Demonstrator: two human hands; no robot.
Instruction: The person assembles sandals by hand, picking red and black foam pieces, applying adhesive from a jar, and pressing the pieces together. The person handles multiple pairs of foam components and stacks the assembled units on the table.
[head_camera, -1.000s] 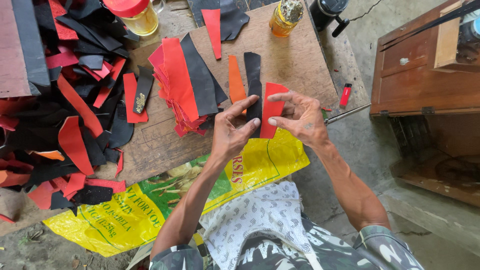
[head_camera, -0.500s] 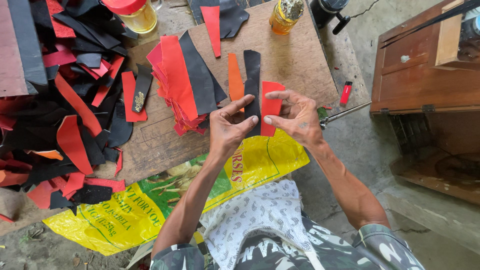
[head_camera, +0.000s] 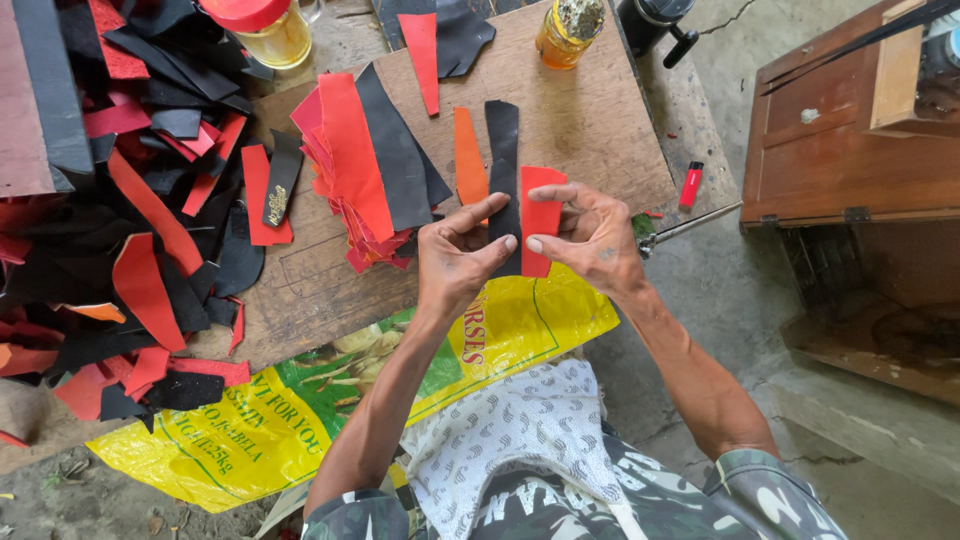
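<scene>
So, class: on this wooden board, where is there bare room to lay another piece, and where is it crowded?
Bare board lies right of the black strip, below the amber jar. A smaller patch sits below the red-and-black stack, left of the left hand. The scrap heap crowds the left side.

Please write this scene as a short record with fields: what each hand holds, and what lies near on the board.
left hand: pinches black strip
right hand: pinches red piece beside the black strip
surface: wooden board
beside the hands: orange strip, flat on the board
left of the hands: stack of red and black pieces
far edge: two jars
right of the board: red lighter
</scene>
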